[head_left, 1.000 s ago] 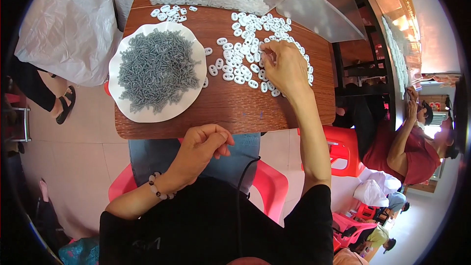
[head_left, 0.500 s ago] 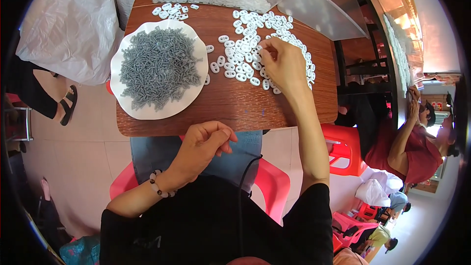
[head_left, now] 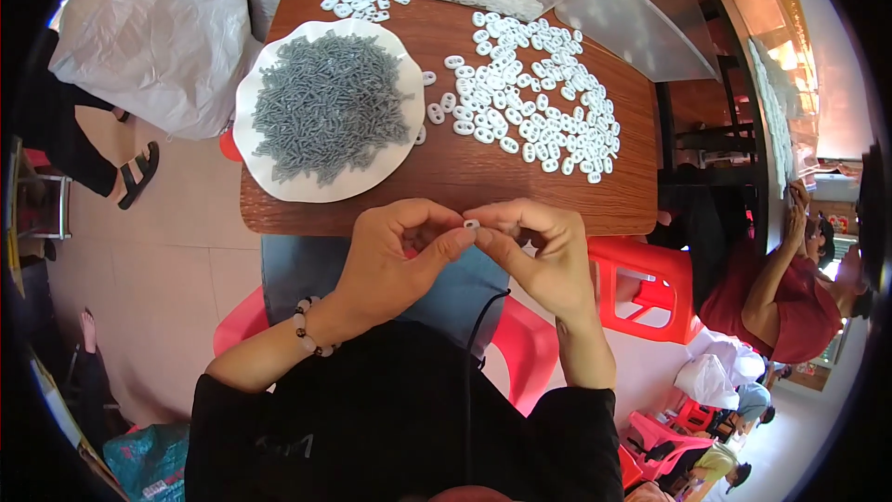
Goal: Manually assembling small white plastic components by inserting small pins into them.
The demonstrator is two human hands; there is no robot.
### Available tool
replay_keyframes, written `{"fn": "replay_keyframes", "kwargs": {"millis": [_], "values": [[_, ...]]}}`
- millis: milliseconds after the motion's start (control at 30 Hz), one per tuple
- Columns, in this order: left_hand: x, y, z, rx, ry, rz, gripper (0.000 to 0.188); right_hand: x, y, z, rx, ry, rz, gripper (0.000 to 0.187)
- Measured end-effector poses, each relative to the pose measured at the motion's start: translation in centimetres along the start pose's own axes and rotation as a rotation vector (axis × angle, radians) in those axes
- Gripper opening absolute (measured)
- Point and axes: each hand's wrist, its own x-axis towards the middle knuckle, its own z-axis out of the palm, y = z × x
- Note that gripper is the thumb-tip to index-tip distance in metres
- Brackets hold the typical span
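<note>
White plastic makes up the big sack (head_left: 153, 42), farthest left of the pinch and beyond it; a sandalled foot (head_left: 139, 175) shows on the floor, also well left of the grip. Nearer, beyond the grip to its left, a scalloped white plate (head_left: 269, 179) bears a mound of small grey stick-like pieces (head_left: 330, 107). Past the plate lies a small cluster of white pieces (head_left: 358, 6). Just left of the pinch is the left hand (head_left: 386, 251), a beaded bracelet (head_left: 303, 323) at its wrist, thumb and fingertips narrowed on one small white piece (head_left: 471, 224). That piece sits where the two hands meet, seen against the near edge of the brown table (head_left: 446, 167). Just right of it, the right hand (head_left: 548, 256) has thumb and index tip pressed narrow on the same piece. Beyond the grip to the right spread many two-holed white pieces (head_left: 542, 102). A red stool (head_left: 676, 284) stands right of the grip, and farther right sits a person in a dark red top (head_left: 790, 316).
</note>
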Motion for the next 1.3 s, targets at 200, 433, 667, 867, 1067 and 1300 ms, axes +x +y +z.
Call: {"fn": "replay_keyframes", "kwargs": {"millis": [200, 433, 667, 867, 1067, 1300], "values": [[-1.1, -0.5, -0.3, 0.071, 0.0, 0.012, 0.013, -0.8, 1.4, 1.1, 0.064, 0.027, -0.016, 0.01], [1.5, 3.3, -5.8, 0.976, 0.395, 0.621, 0.014, -0.9, 2.6, 0.6, 0.148, 0.061, 0.015, 0.006], [3.6, 4.4, -9.3, 1.375, 0.394, 0.489, 0.014, -0.9, 2.8, 0.6, 0.142, 0.105, -0.006, 0.005], [4.3, 4.3, -9.5, 1.346, 0.372, 0.411, 0.008, -0.7, 2.9, 0.5, 0.122, 0.103, -0.014, 0.005], [4.8, 4.1, -10.3, 1.095, 0.415, 0.387, 0.009, 0.1, 2.3, 0.9, 0.105, 0.108, -0.026, 0.004], [5.1, 4.2, -10.4, 1.339, 0.336, 0.545, 0.009, 1.1, 2.0, 1.5, 0.044, 0.104, -0.084, 0.003]]}}
